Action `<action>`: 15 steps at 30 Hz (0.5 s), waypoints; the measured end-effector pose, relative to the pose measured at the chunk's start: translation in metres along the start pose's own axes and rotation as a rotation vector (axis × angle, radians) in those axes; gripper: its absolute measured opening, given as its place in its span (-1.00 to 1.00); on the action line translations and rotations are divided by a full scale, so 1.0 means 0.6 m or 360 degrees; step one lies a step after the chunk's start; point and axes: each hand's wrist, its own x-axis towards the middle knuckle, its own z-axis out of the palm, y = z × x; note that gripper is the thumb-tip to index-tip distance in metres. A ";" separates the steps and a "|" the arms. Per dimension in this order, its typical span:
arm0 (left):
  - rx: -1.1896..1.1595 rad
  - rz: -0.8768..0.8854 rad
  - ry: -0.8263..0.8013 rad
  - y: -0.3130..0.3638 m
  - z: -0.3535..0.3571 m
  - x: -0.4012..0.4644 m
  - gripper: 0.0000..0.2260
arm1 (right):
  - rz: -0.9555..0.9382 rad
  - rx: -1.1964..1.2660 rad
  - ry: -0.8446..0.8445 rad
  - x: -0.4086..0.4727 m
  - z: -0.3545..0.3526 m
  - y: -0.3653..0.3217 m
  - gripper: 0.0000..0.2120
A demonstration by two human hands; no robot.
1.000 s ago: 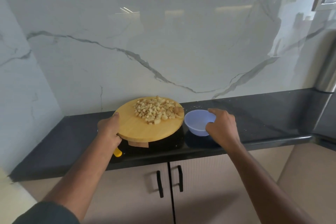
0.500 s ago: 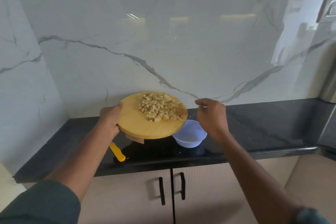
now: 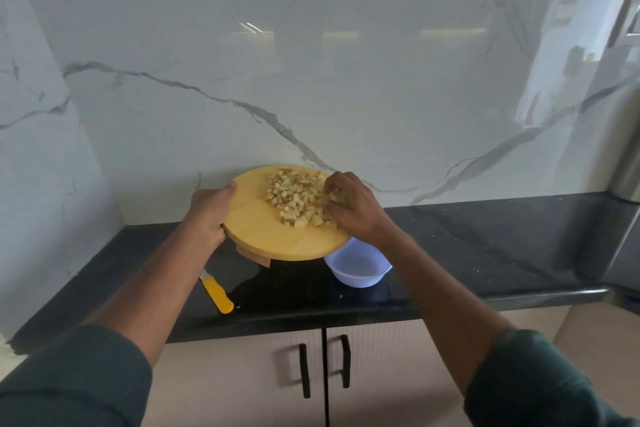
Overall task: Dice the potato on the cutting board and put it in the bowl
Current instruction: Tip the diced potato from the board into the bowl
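Note:
A round wooden cutting board [image 3: 263, 229] is lifted off the black counter, its right edge hanging over a pale blue bowl [image 3: 360, 269]. My left hand [image 3: 209, 215] grips the board's left rim. A heap of diced potato [image 3: 294, 198] lies on the board's far right half. My right hand [image 3: 349, 206] rests on the right side of that heap with curled fingers touching the pieces. The bowl looks empty, and the board hides part of its rim.
A knife with a yellow handle [image 3: 216, 293] lies on the black counter [image 3: 485, 253] below my left forearm. A marble wall rises right behind the board. Cabinet doors with black handles [image 3: 323, 369] are under the counter, and a steel appliance [image 3: 627, 180] stands at the right.
My left hand has raised the board and carried it over the bowl. My right hand has left the bowl's rim and moved up onto the potato pieces.

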 end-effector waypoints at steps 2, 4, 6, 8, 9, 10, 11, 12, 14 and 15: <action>-0.0001 0.0011 0.0001 0.002 0.000 -0.001 -0.71 | 0.0026 0.0004 -0.0021 -0.005 -0.001 0.003 -0.81; -0.0004 0.0018 -0.0005 0.003 0.002 -0.005 -0.73 | 0.0032 0.0002 -0.0065 -0.012 0.000 0.003 -0.81; -0.0002 0.0023 -0.0006 0.001 0.003 -0.005 -0.72 | 0.0024 -0.0006 -0.0095 -0.019 -0.002 0.000 -0.74; 0.0004 0.0026 -0.0001 0.001 0.003 -0.006 -0.71 | -0.0004 -0.0011 -0.0109 -0.025 -0.004 -0.002 -0.70; 0.0013 0.0027 0.0001 0.001 0.004 -0.006 -0.70 | -0.0018 -0.0022 -0.0125 -0.027 -0.007 -0.001 -0.70; 0.0020 0.0032 0.0000 0.001 0.004 -0.006 -0.71 | -0.0029 -0.0031 -0.0144 -0.028 -0.009 -0.001 -0.70; 0.0025 0.0039 0.0002 0.003 0.005 -0.008 -0.72 | -0.0036 -0.0040 -0.0158 -0.029 -0.010 -0.002 -0.69; 0.0026 0.0045 0.0004 0.005 0.005 -0.009 -0.73 | -0.0044 -0.0044 -0.0161 -0.030 -0.011 -0.003 -0.68; 0.0038 0.0044 0.0010 0.008 0.005 -0.011 -0.73 | -0.0055 -0.0051 -0.0146 -0.033 -0.009 -0.005 -0.67; 0.0046 0.0041 0.0018 0.010 0.003 -0.011 -0.71 | -0.0058 -0.0057 -0.0139 -0.034 -0.008 -0.007 -0.69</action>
